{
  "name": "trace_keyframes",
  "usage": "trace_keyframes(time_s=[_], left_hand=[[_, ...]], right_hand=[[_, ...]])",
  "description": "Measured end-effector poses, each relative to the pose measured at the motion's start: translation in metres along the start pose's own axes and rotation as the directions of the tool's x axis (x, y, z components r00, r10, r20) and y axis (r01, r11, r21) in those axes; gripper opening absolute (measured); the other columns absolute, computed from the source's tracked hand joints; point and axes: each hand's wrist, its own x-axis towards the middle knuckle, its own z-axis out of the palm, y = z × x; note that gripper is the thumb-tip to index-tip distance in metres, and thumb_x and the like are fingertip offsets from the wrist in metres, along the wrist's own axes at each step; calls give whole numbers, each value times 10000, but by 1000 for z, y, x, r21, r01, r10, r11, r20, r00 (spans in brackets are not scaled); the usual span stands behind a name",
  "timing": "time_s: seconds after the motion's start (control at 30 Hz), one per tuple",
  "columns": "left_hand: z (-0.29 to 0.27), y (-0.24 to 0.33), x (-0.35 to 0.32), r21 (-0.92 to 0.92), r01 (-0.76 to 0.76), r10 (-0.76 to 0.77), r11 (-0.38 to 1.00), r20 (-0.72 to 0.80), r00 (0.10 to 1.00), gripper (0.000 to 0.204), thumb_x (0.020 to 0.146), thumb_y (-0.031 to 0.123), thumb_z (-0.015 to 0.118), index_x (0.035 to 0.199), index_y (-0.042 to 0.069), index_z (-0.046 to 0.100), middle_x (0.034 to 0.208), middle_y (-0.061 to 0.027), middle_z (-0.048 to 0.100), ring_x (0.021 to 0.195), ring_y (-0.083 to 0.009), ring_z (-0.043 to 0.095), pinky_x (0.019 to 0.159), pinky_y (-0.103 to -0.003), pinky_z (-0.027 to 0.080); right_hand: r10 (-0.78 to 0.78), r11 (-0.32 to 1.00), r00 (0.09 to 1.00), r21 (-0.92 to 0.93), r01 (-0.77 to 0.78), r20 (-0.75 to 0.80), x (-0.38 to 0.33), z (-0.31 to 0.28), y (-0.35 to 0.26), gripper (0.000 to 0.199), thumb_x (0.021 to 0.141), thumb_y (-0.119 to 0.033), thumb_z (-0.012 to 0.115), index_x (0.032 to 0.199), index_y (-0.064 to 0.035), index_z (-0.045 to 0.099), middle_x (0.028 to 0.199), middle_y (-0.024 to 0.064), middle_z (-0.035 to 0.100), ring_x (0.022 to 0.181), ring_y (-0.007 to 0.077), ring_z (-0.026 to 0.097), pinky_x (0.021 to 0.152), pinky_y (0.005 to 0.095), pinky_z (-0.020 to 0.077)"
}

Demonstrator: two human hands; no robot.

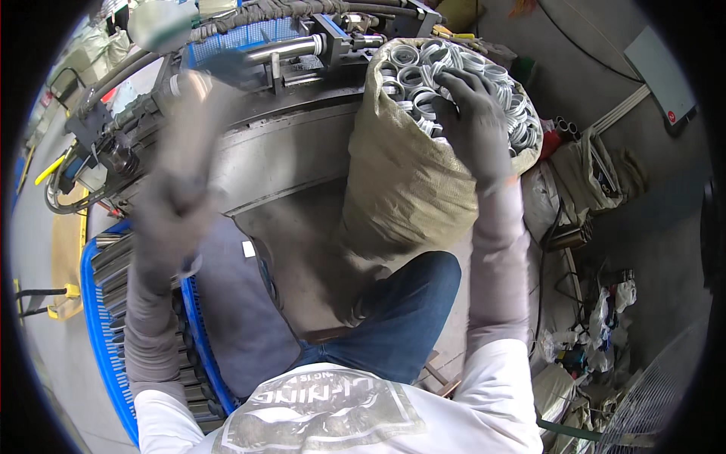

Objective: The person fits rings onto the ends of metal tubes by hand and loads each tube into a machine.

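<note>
My right hand (473,110), in a grey glove, rests on grey metal rings (408,78) heaped at the top of a large woven sack (412,174). Its fingers are apart and slightly bent over the rings, with none plainly gripped. On the left, my gloved left hand (178,223) is smeared by motion above the blue crate (98,303), so its fingers do not show clearly. Beside that wrist is a small pale curved edge, perhaps a ring. A blurred long shape (189,136) stretches from the left hand toward the machine; I cannot make it out.
A machine (302,53) with rods, hoses and clamps runs across the far side. Metal tubes (113,265) lie in the blue crate by my left leg. Bundled sacks (586,178) and plastic bags stand on the right. A wire fan guard (658,393) is near right.
</note>
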Motion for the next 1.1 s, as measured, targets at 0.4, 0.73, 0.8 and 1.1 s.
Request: trace_keyframes(time_s=[0.4, 0.73, 0.8, 1.1], left_hand=[[73, -79, -49, 599, -355, 233, 718, 274, 933, 443, 770, 292, 775, 1118, 77, 605, 960, -133, 682, 919, -321, 702, 794, -459, 557], [86, -82, -45, 590, -394, 204, 705, 364, 909, 372, 784, 311, 771, 1007, 85, 577, 935, -119, 658, 887, -301, 697, 781, -439, 554], [85, -88, -48, 610, -380, 175, 696, 370, 913, 375, 799, 330, 766, 1019, 89, 581, 939, -113, 657, 890, -290, 701, 783, -427, 556], [90, -77, -46, 639, -407, 87, 653, 471, 878, 398, 809, 344, 779, 1022, 85, 566, 951, -98, 653, 900, -256, 705, 793, -396, 564]], right_hand=[[4, 998, 989, 64, -14, 146, 15, 15, -19, 163, 934, -143, 699, 928, 9, 759, 1158, 176, 729, 983, 299, 713, 875, 391, 566], [392, 136, 749, 772, -622, 534, -168, 99, -146, 452, 1051, -211, 577, 1439, 20, 568, 1228, 117, 698, 1112, 173, 657, 1010, 293, 507], [397, 64, 714, 759, -648, 577, -164, 96, -168, 483, 1100, -332, 461, 1415, 15, 579, 1199, 122, 694, 1125, 197, 662, 1034, 326, 505], [475, -79, 652, 766, -638, 592, -158, 93, -178, 405, 1130, -308, 403, 1195, 25, 625, 1113, 137, 715, 1002, 282, 735, 962, 409, 574]])
